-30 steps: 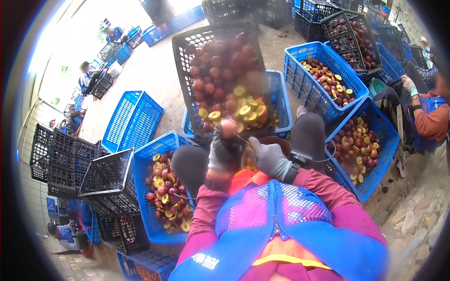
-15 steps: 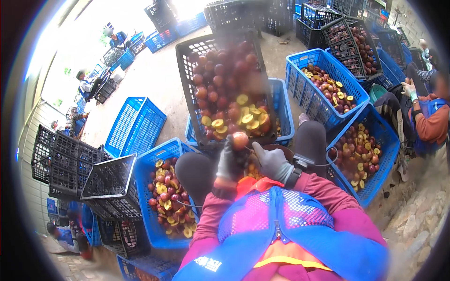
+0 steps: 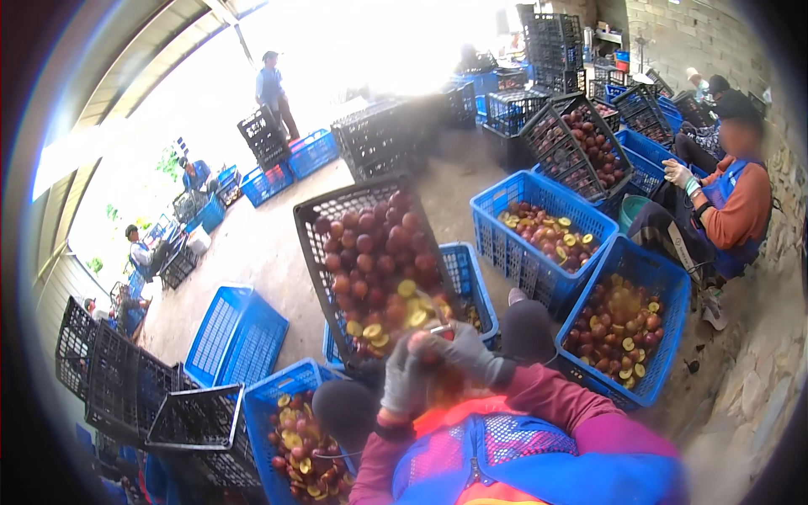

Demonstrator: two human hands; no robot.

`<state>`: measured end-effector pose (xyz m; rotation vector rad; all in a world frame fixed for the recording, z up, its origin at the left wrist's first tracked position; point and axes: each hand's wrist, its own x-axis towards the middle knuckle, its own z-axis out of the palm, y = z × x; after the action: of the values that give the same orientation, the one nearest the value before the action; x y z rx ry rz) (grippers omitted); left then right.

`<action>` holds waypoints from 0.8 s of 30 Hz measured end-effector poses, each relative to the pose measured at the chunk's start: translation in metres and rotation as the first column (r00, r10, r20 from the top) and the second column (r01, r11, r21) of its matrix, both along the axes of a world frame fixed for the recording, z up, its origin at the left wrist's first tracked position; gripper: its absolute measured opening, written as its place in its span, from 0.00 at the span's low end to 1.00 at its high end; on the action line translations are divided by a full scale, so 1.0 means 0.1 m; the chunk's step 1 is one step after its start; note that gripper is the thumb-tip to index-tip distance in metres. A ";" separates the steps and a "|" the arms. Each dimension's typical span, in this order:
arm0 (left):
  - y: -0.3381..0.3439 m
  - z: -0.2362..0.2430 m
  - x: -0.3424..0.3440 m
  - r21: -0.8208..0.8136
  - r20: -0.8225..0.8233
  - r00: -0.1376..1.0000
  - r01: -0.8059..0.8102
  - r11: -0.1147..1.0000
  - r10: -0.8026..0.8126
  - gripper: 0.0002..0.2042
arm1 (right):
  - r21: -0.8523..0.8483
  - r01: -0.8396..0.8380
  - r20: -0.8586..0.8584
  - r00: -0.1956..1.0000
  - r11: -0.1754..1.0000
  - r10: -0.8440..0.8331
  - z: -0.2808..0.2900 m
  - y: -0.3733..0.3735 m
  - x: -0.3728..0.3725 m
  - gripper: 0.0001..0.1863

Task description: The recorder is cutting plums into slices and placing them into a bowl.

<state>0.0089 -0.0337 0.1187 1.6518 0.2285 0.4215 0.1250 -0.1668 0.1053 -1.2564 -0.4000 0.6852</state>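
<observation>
Grey gloves cover both my hands, which are close together in front of my chest. My left hand [image 3: 404, 379] is closed round a red plum [image 3: 418, 339]. Against it, my right hand [image 3: 474, 353] is closed on a thin metal tool [image 3: 441, 329], blurred, its exact kind unclear. Just beyond, a black crate [image 3: 313, 268] is propped at a tilt on a blue crate [image 3: 478, 290]. Whole plums [image 3: 370, 248] fill most of the black crate, and cut yellow halves [image 3: 370, 331] lie at its near edge. My fingers partly hide the plum.
Blue crates of cut plums stand at my left [image 3: 263, 412] and right [image 3: 539, 220], with another farther right [image 3: 665, 337]. An overturned blue crate [image 3: 236, 328] and black crates [image 3: 118, 370] are on the left. A co-worker [image 3: 736, 198] sits at the right.
The view has tilted up, showing more of the shed and a standing person. My right hand has come in against the plum in my left hand, and the metal tool now shows.
</observation>
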 end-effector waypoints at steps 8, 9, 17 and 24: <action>0.00 -0.84 0.11 0.381 0.105 0.960 -0.280 0.881 0.260 0.16 | -0.013 0.111 0.149 0.983 0.994 -0.108 -0.29 0.03 -0.29 0.21; 0.00 -0.93 0.12 0.358 0.118 0.954 -0.299 0.884 0.275 0.14 | -0.046 0.164 0.245 0.958 0.985 -0.148 -0.29 0.03 -0.34 0.21; 0.11 -1.41 -0.09 -0.067 0.000 0.982 0.189 0.980 -0.190 0.21 | -0.177 0.319 0.909 0.415 0.931 0.031 -0.21 -0.08 -0.38 0.24; 0.00 -1.25 -0.38 -0.597 0.043 0.966 0.231 0.768 -0.256 0.22 | -0.135 -0.058 0.820 0.554 0.989 0.144 0.02 -0.17 -0.32 0.21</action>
<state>-0.0288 -0.0333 -0.0063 1.0385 0.1511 0.0917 0.0930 -0.1840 0.1075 -1.6154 -1.2571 0.1370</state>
